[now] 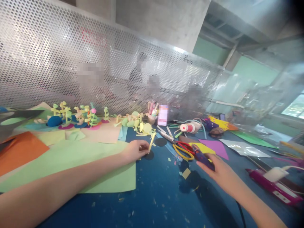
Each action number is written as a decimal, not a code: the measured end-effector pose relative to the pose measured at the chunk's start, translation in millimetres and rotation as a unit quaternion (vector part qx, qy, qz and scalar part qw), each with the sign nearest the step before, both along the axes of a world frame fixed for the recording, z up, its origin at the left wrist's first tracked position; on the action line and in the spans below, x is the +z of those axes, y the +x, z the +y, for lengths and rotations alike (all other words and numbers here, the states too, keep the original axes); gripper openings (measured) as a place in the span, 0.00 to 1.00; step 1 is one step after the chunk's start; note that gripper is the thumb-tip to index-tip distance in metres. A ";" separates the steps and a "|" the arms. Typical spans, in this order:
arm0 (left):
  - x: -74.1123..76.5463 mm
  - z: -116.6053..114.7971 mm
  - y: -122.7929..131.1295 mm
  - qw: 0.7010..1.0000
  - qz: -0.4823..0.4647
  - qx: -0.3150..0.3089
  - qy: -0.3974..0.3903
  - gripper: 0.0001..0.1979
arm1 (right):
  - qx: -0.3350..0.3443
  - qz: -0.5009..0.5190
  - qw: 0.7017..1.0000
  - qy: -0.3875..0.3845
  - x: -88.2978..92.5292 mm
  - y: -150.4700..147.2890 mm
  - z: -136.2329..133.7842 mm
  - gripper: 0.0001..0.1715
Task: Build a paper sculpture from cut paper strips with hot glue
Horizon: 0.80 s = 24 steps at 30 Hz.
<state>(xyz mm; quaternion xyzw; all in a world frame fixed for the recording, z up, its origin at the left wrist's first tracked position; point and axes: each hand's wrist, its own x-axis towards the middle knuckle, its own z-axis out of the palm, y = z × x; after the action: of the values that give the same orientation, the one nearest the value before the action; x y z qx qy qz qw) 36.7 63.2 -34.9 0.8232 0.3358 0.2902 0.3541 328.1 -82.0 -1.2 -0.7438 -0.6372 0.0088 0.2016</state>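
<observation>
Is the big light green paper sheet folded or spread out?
Spread out: the light green sheet lies flat on the blue table, under the left forearm, with no fold visible.

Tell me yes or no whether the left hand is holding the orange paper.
No, the left hand pinches a pale yellow strip, while the orange paper lies apart at the picture's left edge.

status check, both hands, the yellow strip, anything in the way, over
Left grip: pinching yellow strip. Right grip: around dark purple tool. Scissors lying between them, possibly in the way.
</observation>
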 end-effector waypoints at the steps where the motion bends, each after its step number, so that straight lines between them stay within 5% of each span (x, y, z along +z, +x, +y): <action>1: -0.5 0.3 -0.1 1.000 0.000 0.001 0.000 0.06 | 0.027 -0.026 0.999 0.017 -5.6 4.7 1.6 0.16; 12: -0.5 0.5 -1.4 1.000 0.003 0.008 -0.003 0.07 | 0.107 -0.123 0.985 -0.050 -22.9 25.6 2.4 0.17; 17: -2.2 1.2 -2.4 1.000 -0.001 0.014 -0.002 0.07 | 0.084 -0.182 0.980 0.004 -21.5 33.4 -0.2 0.21; 21: -4.8 2.7 -2.6 1.000 -0.004 0.011 -0.003 0.08 | 0.030 -0.186 0.978 0.085 8.5 -7.0 11.0 0.17; 24: -5.8 3.5 -2.5 1.000 -0.008 0.003 -0.001 0.08 | 0.056 -0.021 0.997 0.047 21.4 -62.5 26.2 0.16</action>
<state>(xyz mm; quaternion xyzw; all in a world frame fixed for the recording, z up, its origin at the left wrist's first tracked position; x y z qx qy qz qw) 34.3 66.6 -40.6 0.8196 0.3357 0.2973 0.3565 265.6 -55.8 20.2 -0.6967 -0.6815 -0.0256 0.2225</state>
